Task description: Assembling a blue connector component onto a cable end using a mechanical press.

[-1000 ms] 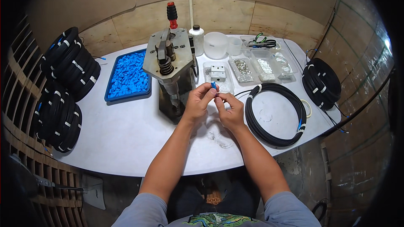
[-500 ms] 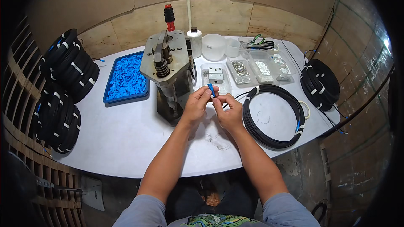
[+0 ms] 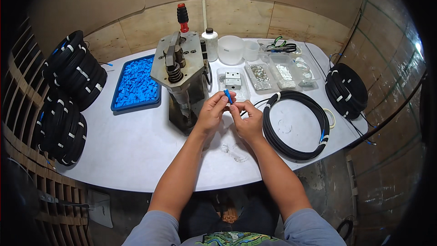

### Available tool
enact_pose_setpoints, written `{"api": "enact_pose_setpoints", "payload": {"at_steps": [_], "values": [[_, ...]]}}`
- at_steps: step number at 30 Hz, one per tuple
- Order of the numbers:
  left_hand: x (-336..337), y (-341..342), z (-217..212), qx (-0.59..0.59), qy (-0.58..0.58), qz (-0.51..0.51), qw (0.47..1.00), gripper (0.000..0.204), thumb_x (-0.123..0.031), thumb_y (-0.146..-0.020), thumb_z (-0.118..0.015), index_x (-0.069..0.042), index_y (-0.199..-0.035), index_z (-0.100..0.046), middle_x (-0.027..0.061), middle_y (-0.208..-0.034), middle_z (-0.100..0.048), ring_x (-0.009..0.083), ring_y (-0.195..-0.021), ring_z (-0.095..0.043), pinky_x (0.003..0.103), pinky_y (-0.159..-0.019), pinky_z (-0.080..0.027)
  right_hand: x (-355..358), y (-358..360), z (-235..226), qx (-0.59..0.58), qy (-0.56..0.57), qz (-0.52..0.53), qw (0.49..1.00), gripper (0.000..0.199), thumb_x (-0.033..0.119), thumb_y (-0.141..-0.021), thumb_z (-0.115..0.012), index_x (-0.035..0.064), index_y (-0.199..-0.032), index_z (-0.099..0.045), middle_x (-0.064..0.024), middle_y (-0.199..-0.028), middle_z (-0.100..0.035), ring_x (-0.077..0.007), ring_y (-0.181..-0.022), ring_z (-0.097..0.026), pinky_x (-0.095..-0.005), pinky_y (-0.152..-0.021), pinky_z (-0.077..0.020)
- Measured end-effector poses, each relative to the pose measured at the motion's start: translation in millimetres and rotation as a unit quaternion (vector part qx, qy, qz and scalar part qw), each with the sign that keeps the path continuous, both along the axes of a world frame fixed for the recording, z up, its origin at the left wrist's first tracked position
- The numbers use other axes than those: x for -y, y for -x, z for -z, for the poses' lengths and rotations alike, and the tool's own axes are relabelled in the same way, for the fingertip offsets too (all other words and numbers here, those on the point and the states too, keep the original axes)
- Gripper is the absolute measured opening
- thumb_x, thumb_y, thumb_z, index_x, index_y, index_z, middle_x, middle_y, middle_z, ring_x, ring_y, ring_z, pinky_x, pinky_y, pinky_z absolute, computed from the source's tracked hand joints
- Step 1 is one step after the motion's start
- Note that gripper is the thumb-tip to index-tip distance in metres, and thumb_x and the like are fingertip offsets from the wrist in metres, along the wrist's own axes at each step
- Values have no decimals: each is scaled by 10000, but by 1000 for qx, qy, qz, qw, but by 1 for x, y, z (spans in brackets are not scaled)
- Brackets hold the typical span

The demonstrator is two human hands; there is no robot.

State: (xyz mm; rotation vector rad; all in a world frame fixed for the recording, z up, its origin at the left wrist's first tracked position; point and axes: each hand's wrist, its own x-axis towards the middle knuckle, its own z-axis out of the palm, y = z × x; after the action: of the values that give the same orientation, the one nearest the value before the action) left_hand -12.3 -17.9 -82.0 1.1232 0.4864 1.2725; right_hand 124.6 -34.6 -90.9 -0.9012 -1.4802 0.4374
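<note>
A small blue cable connector (image 3: 228,94) points up between my hands over the middle of the table. The fingers of my left hand (image 3: 212,111) are closed round it. My right hand (image 3: 248,120) pinches at its lower end, where the fingers hide the detail. Just right of my right hand lies a coil of black cable (image 3: 269,130) with white ties and a blue connector on its near right side. A black cable end runs from the coil toward my right hand. Behind my hands is a metal block (image 3: 233,80) in a clear tray.
A metal hand press (image 3: 184,75) stands left of my hands, beside a tray (image 3: 138,107) of blue connector parts. Bundled black coils (image 3: 75,70) stack at far left; another coil (image 3: 347,91) sits at right. A bottle (image 3: 210,45), tubs and small-parts boxes (image 3: 259,77) line the back.
My hands and the blue connector hold almost the same place. No clear movement shows beyond a very slight shift of the view.
</note>
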Motion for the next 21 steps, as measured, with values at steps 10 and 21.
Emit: {"api": "enact_pose_setpoints", "payload": {"at_steps": [10,21], "values": [[-2,1,2,-8,-6,0,1000,249,-193,-985,-477,-18,-1136,-571,55,-1014,-565,142,-969,-544,325,-878,-436,1,0,0,5,0,-6,1000,44,50,-801,-688,12,-810,-667,-64,-675,-595,-149,-623,-544,-275,-606,-451],[-5,3,5,-10,-11,13,1000,232,-183,-983,-483,-21,-1118,-580,51,-1008,-576,139,-951,-552,325,-861,-453,0,1,2,1,-2,-12,1000,42,46,-805,-681,7,-817,-669,-67,-688,-604,-137,-620,-549,-266,-600,-452]]}}
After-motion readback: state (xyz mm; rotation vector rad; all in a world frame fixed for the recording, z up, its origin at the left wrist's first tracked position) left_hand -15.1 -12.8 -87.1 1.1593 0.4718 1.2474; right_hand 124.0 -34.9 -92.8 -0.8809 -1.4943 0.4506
